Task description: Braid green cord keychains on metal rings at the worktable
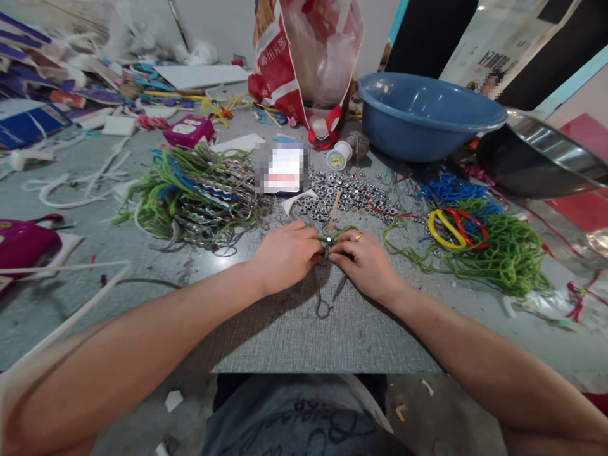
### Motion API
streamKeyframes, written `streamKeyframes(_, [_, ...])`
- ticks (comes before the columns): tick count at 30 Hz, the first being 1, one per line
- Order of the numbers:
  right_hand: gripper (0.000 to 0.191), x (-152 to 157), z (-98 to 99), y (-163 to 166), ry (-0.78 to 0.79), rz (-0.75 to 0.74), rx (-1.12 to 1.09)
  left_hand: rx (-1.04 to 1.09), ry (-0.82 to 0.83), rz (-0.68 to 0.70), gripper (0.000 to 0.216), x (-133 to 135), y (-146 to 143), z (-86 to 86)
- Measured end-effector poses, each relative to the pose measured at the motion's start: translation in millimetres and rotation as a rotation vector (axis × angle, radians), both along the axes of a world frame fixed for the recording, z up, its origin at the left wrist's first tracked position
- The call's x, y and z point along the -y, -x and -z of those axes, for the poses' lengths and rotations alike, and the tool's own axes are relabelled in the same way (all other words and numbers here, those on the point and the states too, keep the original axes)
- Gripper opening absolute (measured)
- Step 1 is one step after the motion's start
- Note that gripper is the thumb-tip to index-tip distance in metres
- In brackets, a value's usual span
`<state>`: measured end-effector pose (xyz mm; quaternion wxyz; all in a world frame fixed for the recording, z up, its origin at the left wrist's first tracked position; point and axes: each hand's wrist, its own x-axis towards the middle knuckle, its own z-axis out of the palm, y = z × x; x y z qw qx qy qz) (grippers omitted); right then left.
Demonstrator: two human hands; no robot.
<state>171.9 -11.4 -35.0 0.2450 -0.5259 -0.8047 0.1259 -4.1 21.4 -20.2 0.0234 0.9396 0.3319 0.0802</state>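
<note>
My left hand [291, 256] and my right hand [368, 261] meet over the middle of the table, fingers pinched on a thin cord. Between the fingertips sits a small shiny metal nut [329, 240]. Green cord [350, 229] shows behind my right fingers, while a grey cord end [323, 309] hangs toward me in a small loop. My fingers hide part of the work. Just beyond lie many loose metal nuts [327, 190] and a thin wooden stick [335, 209].
Left lies a bundle of green cords strung with nuts [199, 190]. Yellow-and-red-handled scissors [446, 229] rest by a green cord pile [503, 253] at right. A phone [285, 168], thread spool [338, 156], blue basin [427, 120], metal bowl [546, 158] and red bag [280, 69] stand behind.
</note>
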Motion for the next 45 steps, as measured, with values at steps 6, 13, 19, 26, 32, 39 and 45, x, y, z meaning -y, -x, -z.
streamKeyframes(6, [0.009,-0.1,1.8,-2.0,-0.033,-0.028,0.009,0.008,-0.027,0.01,0.021,-0.3,0.0,1.1])
streamKeyframes(13, [0.011,1.2,-1.5,-5.4,-0.052,-0.08,0.113,0.019,0.022,0.016,0.02,0.4,-1.0,-0.1])
streamKeyframes(19, [0.013,5.5,-6.4,-6.3,-0.057,-0.086,0.164,0.019,0.032,0.017,0.019,0.8,-0.5,-0.7])
streamKeyframes(26, [0.011,4.9,-4.3,-1.9,-0.067,-0.03,0.136,-0.003,0.061,0.011,0.018,0.6,0.0,-3.2])
streamKeyframes(32, [0.013,5.5,-3.2,0.1,-0.067,0.002,0.097,-0.002,0.048,0.008,0.018,-0.2,0.4,-4.4])
streamKeyframes(39, [0.013,6.2,-3.0,1.3,-0.066,0.008,0.082,0.004,0.041,0.013,0.017,-0.5,0.6,-3.5])
streamKeyframes(45, [0.015,5.2,-1.7,0.0,-0.065,-0.024,0.073,0.033,0.024,0.022,0.018,1.7,-0.4,0.0])
